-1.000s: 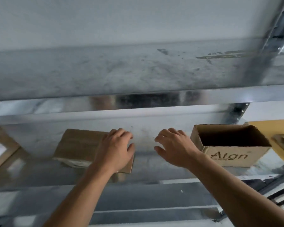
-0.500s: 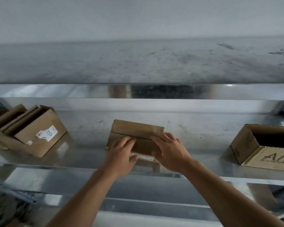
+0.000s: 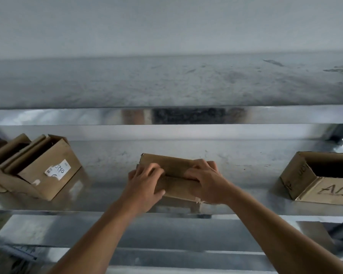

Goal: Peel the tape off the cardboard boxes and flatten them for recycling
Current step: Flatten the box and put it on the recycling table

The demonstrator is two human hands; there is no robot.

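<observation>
I am seeing both grips closing on the small cardboard box (image 3: 166,164). The left grip (image 3: 145,183), which was lying flat on top of it a second ago, is now curling round its left end with the thumb tucking under the near edge. The right grip (image 3: 208,180), which was hovering over the bare shelf (image 3: 246,161) beside the box, is now wrapping over its right end. My view is also swinging left: the open lettered box (image 3: 325,186) is sliding out toward the right edge, and a labelled box (image 3: 48,171) is coming fully into sight on the left.
</observation>
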